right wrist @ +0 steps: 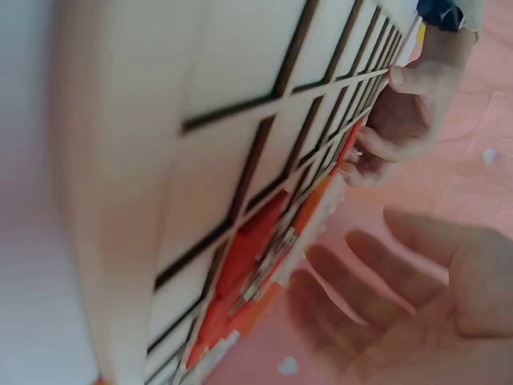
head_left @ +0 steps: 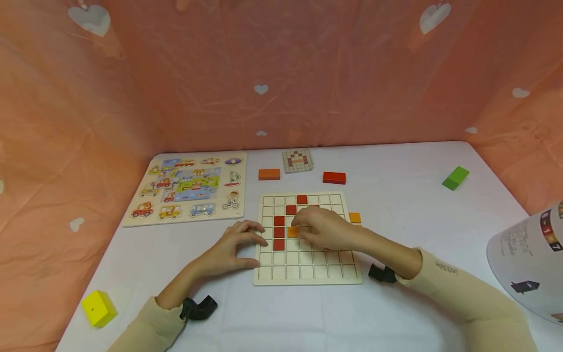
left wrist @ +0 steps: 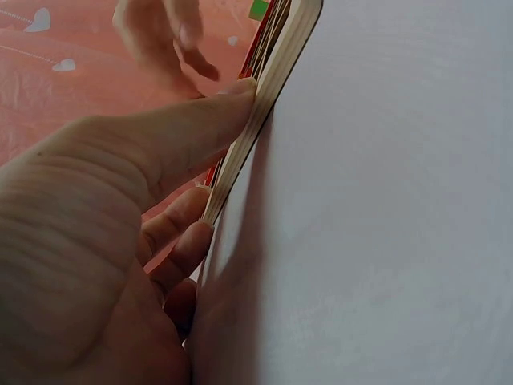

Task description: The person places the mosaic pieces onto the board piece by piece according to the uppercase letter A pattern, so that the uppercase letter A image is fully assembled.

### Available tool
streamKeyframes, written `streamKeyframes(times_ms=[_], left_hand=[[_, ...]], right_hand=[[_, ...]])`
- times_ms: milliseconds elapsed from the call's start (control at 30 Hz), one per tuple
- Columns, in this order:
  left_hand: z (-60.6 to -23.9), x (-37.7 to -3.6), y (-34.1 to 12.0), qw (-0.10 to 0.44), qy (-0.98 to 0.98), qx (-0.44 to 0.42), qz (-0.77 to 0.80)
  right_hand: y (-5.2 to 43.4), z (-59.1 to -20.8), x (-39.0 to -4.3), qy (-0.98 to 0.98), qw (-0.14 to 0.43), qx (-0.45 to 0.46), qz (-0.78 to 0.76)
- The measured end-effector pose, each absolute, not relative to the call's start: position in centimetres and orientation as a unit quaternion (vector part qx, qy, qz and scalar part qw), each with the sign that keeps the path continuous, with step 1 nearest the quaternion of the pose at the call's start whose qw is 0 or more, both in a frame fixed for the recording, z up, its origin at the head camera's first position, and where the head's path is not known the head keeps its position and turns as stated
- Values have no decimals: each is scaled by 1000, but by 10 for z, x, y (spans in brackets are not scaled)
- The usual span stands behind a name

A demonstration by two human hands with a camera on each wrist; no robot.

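Observation:
A square wooden grid board [head_left: 308, 272] lies flat on the white table. Red tiles [head_left: 279, 232] fill several of its squares, and an orange tile [head_left: 292, 232] sits right of them. My left hand [head_left: 230, 247] touches the board's left edge with thumb and fingertips; in the left wrist view its thumb [left wrist: 216, 112] rests against the wooden rim. Over the middle of the board is my right hand [head_left: 327, 227], just right of the orange tile, covering part of the grid. In the right wrist view its fingers [right wrist: 365, 281] are spread loosely, with nothing seen between them.
Behind the board lie a pattern card [head_left: 297, 161], an orange block [head_left: 269, 174] and a red block [head_left: 334, 178]. A picture puzzle [head_left: 189, 190] is at left. Loose orange tile [head_left: 354, 217] right of the board; green block [head_left: 455, 178], yellow block [head_left: 99, 308] and white tub [head_left: 528, 264] stand farther out.

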State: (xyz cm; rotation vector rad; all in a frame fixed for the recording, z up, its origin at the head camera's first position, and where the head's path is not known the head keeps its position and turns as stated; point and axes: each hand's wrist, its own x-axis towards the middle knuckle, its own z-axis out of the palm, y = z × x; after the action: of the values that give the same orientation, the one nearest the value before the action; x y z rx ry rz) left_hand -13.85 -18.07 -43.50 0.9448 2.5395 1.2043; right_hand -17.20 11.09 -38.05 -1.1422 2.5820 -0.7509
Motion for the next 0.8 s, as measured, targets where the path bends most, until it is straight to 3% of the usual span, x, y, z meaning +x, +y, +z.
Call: streamKeyframes(times_ms=[200, 400, 633, 800], left_hand=[[-436, -138, -180, 85, 854, 318, 402], [-437, -139, -180, 84, 853, 320, 403], [-435, -139, -179, 84, 853, 321, 404], [-434, -138, -180, 86, 855, 314, 404]], right_hand=[[124, -381, -152, 883, 94, -415, -199], [133, -387, -154, 874, 102, -423, -217], [185, -386, -180, 881, 85, -298, -357], [222, -394, -198, 879, 109, -246, -393]])
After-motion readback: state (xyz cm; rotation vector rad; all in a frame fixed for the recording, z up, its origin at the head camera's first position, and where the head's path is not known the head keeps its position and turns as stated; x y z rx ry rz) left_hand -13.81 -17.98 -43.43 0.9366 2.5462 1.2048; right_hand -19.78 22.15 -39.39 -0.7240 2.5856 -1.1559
